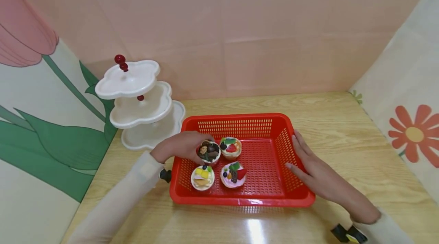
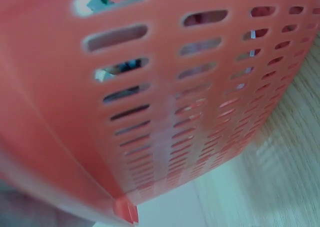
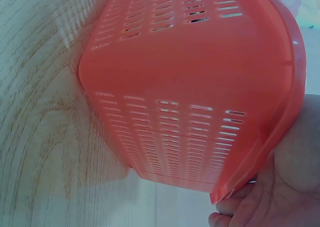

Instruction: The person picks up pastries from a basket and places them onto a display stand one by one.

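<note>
My left hand [image 1: 186,145] reaches over the left rim of a red plastic basket [image 1: 240,201] and grips a cupcake with dark chocolate topping [image 1: 209,152]. Around it in the basket are a fruit-topped cupcake [image 1: 231,148], one with yellow cubes [image 1: 202,178] and one with pink cream [image 1: 233,174]. At the basket's right end, my right hand [image 1: 313,171] holds the rim, thumb over the inner side and the other fingers outside. The right wrist view shows those fingers [image 3: 235,209] at the rim. Only the basket's slotted wall [image 2: 165,107] fills most of the left wrist view.
A white three-tier stand [image 1: 138,112] with red knobs stands behind and left of the basket, its lowest tier close to the rim. The wooden table [image 1: 329,118] ends at a pink backdrop [image 1: 260,38]. Flower-printed panels [image 1: 411,133] flank both sides.
</note>
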### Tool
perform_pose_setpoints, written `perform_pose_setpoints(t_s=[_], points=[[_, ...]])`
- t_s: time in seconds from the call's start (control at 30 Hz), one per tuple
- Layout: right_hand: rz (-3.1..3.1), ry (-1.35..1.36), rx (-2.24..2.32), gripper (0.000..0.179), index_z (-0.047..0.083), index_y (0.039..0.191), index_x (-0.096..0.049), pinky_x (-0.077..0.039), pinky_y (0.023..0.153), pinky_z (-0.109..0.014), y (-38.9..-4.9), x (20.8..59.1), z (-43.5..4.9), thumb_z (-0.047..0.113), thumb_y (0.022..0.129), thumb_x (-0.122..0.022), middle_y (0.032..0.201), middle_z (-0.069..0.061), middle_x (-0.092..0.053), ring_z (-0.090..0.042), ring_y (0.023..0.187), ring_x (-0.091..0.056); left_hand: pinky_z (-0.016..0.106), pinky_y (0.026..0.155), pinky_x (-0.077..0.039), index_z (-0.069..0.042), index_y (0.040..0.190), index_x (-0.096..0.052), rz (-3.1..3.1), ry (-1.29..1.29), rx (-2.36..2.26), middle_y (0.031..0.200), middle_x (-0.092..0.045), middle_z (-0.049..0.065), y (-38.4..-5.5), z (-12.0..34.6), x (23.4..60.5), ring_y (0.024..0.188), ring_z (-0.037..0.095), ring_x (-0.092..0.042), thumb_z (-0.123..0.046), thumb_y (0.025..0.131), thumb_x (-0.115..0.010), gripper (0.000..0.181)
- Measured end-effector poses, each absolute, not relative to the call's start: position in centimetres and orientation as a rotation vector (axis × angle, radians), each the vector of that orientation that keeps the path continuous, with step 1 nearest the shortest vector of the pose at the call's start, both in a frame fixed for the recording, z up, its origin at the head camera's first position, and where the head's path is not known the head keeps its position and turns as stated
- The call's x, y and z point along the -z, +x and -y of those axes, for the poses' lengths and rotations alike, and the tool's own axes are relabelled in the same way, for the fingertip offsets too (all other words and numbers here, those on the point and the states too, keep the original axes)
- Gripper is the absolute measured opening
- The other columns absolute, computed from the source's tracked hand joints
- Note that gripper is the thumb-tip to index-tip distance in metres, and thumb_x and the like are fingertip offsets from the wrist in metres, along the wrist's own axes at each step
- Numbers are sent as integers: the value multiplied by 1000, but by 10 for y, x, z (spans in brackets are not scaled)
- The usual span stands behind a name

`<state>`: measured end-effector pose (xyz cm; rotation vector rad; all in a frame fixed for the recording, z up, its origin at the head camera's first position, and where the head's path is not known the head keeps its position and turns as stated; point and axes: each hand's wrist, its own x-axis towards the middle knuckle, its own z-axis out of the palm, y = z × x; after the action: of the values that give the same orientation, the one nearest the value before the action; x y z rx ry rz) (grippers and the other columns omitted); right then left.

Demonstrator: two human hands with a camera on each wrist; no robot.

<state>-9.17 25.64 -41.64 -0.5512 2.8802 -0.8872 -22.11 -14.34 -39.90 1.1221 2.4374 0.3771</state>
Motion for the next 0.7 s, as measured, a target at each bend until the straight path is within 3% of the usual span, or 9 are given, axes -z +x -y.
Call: perform_pose_setpoints(t_s=[0.47, 0.7], points=[[-2884, -554, 906, 83, 5, 162, -4, -48, 95, -64, -92, 417, -256, 36, 105, -55, 170, -4, 11, -53, 145, -26, 35, 100, -51, -18, 138, -54, -2353, 1084, -839, 124, -65, -7, -228, 161, 396, 114, 12, -60, -38, 78, -89, 73], [-2887, -561, 911, 82, 4, 162, -5, -46, 97, -64, -92, 419, -256, 35, 105, -56, 170, -4, 11, -52, 146, -24, 38, 101, -51, -24, 138, -55, -2265, 1014, -1079, 127, -64, -8, -228, 167, 398, 118, 15, -59, -34, 77, -90, 70]])
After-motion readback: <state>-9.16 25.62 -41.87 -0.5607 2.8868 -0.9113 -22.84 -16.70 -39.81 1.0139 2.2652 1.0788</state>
